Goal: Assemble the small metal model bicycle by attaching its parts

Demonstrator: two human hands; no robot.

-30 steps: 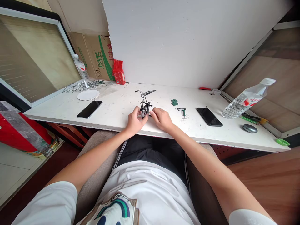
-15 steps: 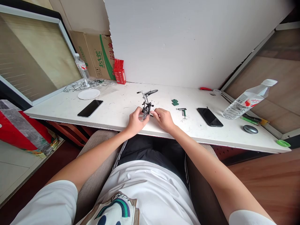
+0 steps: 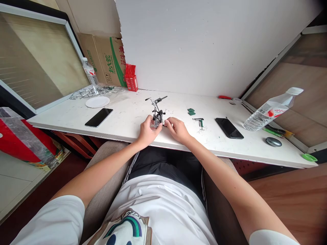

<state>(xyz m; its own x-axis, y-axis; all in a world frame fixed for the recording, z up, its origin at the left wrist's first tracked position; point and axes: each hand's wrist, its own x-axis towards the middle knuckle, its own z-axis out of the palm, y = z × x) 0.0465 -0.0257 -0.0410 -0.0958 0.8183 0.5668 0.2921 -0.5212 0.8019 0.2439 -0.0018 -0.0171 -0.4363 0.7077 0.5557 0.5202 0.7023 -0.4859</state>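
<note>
A small black and silver model bicycle (image 3: 159, 115) is held just above the near part of the white table, its handlebar pointing away from me. My left hand (image 3: 149, 131) is closed around its near end, thumb and fingers gripping from the left. The front wheel shows almost edge-on. My right hand (image 3: 178, 129) is beside the bicycle's right side, fingers curled in a pinch. A tiny dark piece shows at its fingertips, too small to name. To the right lie green plastic pieces (image 3: 191, 111) and a small dark green and black part (image 3: 200, 122).
On the white table (image 3: 127, 117) lie a phone (image 3: 98, 117) and a white disc (image 3: 97, 101) at left. Another phone (image 3: 229, 128), a water bottle (image 3: 273, 109) and a computer mouse (image 3: 274, 141) are at right. A red box (image 3: 131, 82) stands by the wall.
The model bicycle has turned in my left hand: its handlebar has swung left and the front wheel now looks thinner. My right hand stays close beside it, fingertips shifted slightly.
</note>
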